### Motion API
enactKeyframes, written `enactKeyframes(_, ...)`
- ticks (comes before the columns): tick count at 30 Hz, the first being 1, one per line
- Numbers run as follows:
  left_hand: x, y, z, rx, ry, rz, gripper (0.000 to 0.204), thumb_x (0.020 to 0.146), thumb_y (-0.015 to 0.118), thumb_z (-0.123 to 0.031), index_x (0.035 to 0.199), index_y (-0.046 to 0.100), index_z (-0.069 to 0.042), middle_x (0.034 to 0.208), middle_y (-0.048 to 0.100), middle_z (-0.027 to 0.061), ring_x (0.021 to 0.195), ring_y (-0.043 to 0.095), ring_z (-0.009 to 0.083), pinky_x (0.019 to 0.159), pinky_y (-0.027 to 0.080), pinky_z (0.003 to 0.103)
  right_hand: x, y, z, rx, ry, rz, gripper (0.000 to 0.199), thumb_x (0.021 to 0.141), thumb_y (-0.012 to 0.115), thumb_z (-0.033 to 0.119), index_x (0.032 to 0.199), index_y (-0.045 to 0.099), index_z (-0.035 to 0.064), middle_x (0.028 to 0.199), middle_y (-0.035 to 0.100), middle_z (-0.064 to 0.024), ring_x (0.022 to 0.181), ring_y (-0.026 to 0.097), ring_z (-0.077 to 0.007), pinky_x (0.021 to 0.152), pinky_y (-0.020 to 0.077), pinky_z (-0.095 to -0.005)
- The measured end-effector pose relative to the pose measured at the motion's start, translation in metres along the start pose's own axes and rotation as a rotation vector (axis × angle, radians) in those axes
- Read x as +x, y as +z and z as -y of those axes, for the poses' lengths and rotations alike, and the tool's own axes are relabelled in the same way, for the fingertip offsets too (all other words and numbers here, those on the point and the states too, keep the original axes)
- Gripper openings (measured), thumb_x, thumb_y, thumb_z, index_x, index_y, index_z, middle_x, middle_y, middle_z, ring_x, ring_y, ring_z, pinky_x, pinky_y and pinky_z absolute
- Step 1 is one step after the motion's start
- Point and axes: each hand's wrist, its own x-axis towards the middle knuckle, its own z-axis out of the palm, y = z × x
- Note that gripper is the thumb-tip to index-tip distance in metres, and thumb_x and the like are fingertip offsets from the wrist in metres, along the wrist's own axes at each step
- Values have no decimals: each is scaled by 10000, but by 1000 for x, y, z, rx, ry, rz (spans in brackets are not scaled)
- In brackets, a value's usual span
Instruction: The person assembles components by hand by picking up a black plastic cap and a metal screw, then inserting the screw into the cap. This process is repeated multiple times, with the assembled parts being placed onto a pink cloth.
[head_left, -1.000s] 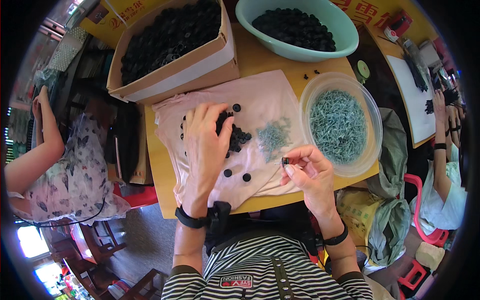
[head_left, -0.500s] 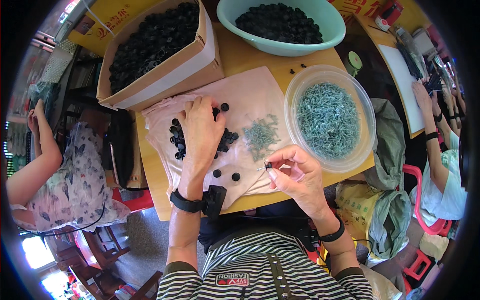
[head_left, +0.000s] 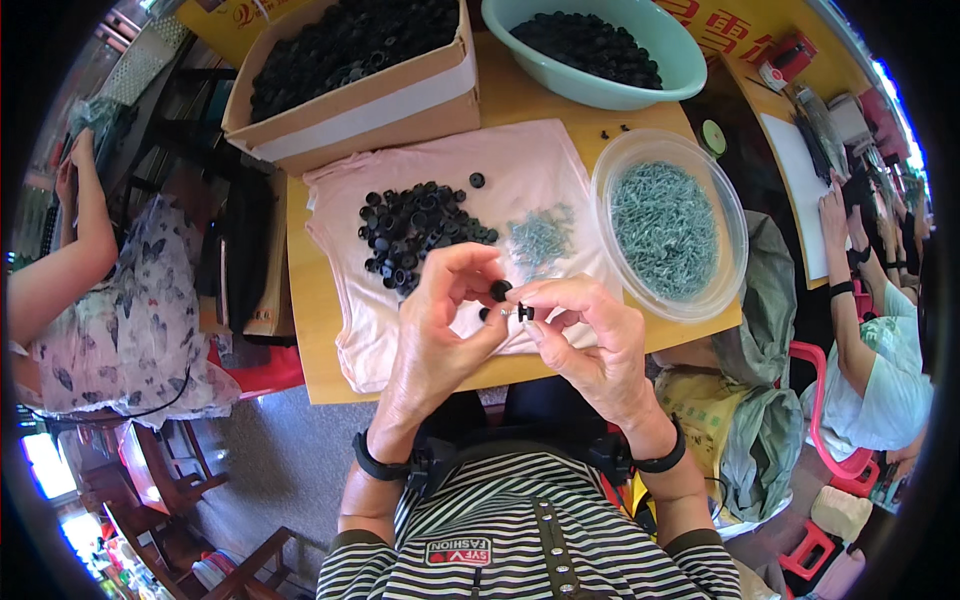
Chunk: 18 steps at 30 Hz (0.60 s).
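Above the pink cloth (head_left: 560, 170), left hand (head_left: 440, 330) pinches a small round black plastic cap (head_left: 500, 290), right hand (head_left: 590, 335) pinches another black cap (head_left: 525, 313)

Small parts lost between the fingers

The black cap (head_left: 499, 290) in the left hand (head_left: 440, 335) and the piece (head_left: 524, 313) pinched by the right hand (head_left: 590, 345) are too small to tell apart; fingers hide their undersides.

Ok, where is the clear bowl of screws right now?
In the head view, the clear bowl sits at the table's right edge, right of the pink cloth and below the green basin.
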Motion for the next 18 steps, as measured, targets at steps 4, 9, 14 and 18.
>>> enactKeyframes(4,-17,3,-2,-62,69,-40,474,770,689,73,1189,484,-13,1003,597,75,859,610,124,789,499,248,-5,7,4,-184,-110,90,250,859,648,18,1100,578,15,1007,617,-79,811,630,-117,637,537,-236)
enactKeyframes(9,-33,8,0,-203,93,-103,432,798,666,86,1171,466,1,1069,592,109,971,608,165,850,502,286,-14,7,8,337,246,27,215,957,550,105,1142,486,16,1033,650,-114,896,627,-127,703,529,-253)
enactKeyframes(14,-39,13,4,-498,25,-127,348,819,658,80,1131,518,14,1103,589,124,1003,601,162,864,497,279,-18,4,10,550,293,31,209,979,515,142,1150,466,33,1067,658,-143,944,620,-129,719,513,-238)
enactKeyframes(18,-41,11,6,-535,10,-130,259,830,645,84,1075,581,34,1137,574,138,1012,598,161,865,497,273,-15,2,9,592,323,41,206,980,510,141,1153,471,37,1054,662,-151,918,625,-134,703,522,-241)
